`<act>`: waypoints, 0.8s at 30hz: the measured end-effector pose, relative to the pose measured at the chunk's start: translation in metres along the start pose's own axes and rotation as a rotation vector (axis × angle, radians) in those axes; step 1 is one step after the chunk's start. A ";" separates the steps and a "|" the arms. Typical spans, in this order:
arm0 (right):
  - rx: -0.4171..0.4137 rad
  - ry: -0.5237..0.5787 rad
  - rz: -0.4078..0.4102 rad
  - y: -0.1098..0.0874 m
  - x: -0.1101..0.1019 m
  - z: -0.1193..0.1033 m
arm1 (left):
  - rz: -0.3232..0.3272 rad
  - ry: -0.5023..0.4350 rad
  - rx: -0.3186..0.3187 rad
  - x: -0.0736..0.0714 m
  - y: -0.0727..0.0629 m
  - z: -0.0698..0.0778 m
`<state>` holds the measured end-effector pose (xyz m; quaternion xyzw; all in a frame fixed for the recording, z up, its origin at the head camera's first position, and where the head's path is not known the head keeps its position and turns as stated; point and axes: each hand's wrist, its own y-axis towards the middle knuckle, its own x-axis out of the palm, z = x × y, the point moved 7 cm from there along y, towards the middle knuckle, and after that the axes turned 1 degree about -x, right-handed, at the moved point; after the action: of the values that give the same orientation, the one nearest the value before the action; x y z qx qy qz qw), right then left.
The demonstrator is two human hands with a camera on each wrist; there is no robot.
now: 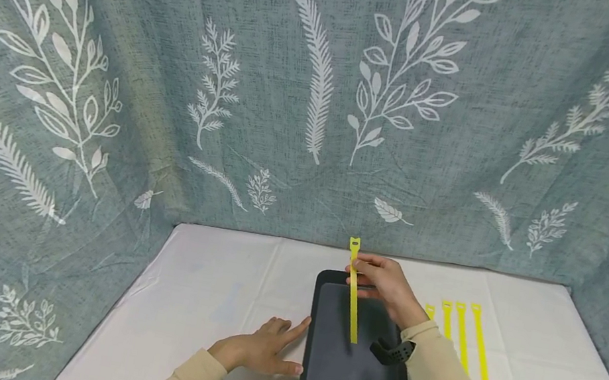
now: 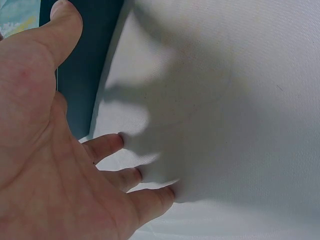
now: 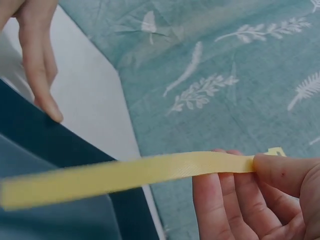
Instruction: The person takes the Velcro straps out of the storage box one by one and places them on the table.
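My right hand (image 1: 382, 282) pinches a yellow hook-and-loop cable tie (image 1: 353, 306) between thumb and fingers near its slotted head. The strap's tail hangs over a dark grey rectangular tray (image 1: 352, 373). In the right wrist view the cable tie (image 3: 125, 175) stretches out to the left, its slotted end past the thumb. Spread beside the tray's left edge is my left hand (image 1: 269, 345), index fingertip and thumb tip right at the rim. The left wrist view has this hand (image 2: 65, 145) palm in sight, with other fingertips on the white cloth.
Several more yellow cable ties (image 1: 480, 350) lie in a row on the white-covered table (image 1: 541, 364), right of the tray and partly behind the right forearm. A teal curtain with white leaf prints (image 1: 305, 116) hangs along the back and sides.
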<state>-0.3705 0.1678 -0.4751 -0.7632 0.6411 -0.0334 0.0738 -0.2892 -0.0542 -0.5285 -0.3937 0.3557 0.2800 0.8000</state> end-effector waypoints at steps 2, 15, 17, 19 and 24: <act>-0.001 -0.003 0.006 0.001 -0.003 -0.003 | 0.000 -0.002 0.000 0.000 -0.001 0.000; -0.018 -0.055 0.042 0.003 -0.031 -0.038 | -0.002 -0.013 -0.003 0.000 -0.001 -0.001; -0.018 -0.060 0.052 0.004 -0.036 -0.042 | -0.003 -0.011 -0.001 0.000 -0.001 -0.001; -0.025 -0.070 0.058 0.004 -0.041 -0.047 | -0.005 -0.004 -0.001 0.000 -0.001 -0.001; -0.033 -0.082 0.079 0.003 -0.052 -0.057 | -0.006 0.006 -0.002 0.000 0.000 -0.002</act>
<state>-0.3906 0.2148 -0.4171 -0.7390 0.6678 0.0113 0.0886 -0.2904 -0.0558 -0.5292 -0.3962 0.3566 0.2770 0.7994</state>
